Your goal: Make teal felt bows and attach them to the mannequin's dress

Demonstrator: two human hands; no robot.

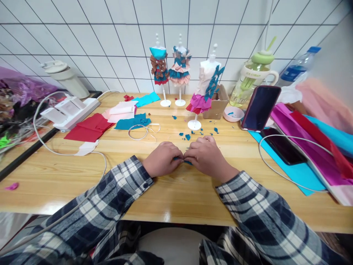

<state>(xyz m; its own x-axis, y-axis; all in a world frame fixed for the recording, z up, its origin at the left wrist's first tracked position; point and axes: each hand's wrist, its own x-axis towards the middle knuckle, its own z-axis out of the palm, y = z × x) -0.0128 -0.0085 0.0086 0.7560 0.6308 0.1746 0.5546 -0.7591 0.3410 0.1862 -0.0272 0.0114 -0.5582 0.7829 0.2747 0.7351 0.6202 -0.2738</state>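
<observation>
Teal paper [188, 162] runs crosswise between left fingers [178, 153] and right fingers [192, 154].

Toward the left of the wooden table [165, 200], we saw a white power strip [78, 114] holding several plugs, a pale lidded tumbler [68, 80] behind it, a looping white cable [38, 136], and purple plastic [41, 85] at the far edge. On the right we had a green-lidded bottle [249, 84], a clear bottle [296, 70] with a blue cap, a dark phone [260, 108] tilted upright, and a black phone [285, 147] lying flat beneath another cable [261, 154]. We faced a white tiled wall [116, 40], with a pale seat [172, 244] below the table's near edge.
</observation>
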